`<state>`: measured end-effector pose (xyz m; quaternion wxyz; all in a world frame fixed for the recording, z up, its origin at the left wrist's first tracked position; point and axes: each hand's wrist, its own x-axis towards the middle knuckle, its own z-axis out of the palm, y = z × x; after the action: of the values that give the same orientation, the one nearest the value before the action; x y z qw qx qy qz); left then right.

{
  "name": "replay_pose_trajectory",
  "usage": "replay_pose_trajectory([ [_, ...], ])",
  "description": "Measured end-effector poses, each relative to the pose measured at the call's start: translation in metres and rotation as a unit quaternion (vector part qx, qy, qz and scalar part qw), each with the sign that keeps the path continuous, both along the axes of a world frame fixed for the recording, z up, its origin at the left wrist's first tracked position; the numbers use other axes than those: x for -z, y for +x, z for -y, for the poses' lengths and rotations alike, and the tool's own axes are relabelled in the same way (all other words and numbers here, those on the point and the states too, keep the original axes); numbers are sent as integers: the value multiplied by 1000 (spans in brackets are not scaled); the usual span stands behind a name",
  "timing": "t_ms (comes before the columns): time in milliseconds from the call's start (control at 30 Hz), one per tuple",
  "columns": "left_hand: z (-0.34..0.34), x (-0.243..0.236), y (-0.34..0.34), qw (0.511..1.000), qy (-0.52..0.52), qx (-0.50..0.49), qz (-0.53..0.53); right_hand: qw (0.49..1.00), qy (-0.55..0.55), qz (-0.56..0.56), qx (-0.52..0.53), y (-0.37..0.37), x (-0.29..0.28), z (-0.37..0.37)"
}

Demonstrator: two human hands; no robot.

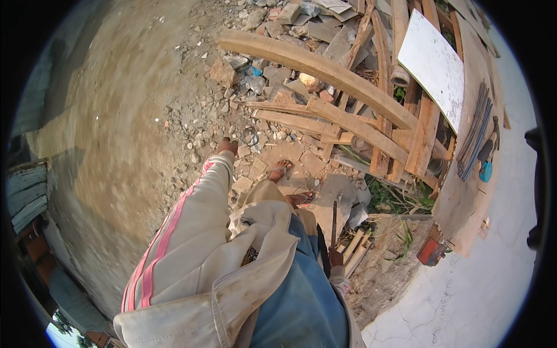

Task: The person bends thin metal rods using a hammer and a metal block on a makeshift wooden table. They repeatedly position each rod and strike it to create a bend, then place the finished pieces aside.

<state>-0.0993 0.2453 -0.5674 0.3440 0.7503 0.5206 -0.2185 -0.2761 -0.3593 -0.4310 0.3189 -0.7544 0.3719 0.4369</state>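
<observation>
My left hand (228, 146) reaches out over the rubble ground at the end of a pale sleeve with pink stripes. Its fingers look slightly apart, and nothing shows in them. Beside it on the stones lies a small loop of wire (250, 136). Low at my right side, my right hand (335, 257) is closed round a slim, dark, rod-like tool (333, 223) that points up and away. The tool's exact kind cannot be made out. My feet in sandals (281, 171) stand on broken slabs between the hands.
Long timber beams (325, 69) lie piled ahead on the right, over broken stone (223, 72). A white board (432, 66) leans on them. On a plank at far right rest dark metal rods (476, 130) and a blue-ended tool (485, 169); a red box-like object (432, 250) sits nearer.
</observation>
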Motion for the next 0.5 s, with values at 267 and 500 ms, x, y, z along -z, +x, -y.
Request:
replay_pose_trajectory([
  [267,39,-24,7,979,-157,88,95,997,20,19,-78,28,-6,3],
  [500,180,-59,14,915,-189,336,121,998,20,56,-19,-13,7,47],
])
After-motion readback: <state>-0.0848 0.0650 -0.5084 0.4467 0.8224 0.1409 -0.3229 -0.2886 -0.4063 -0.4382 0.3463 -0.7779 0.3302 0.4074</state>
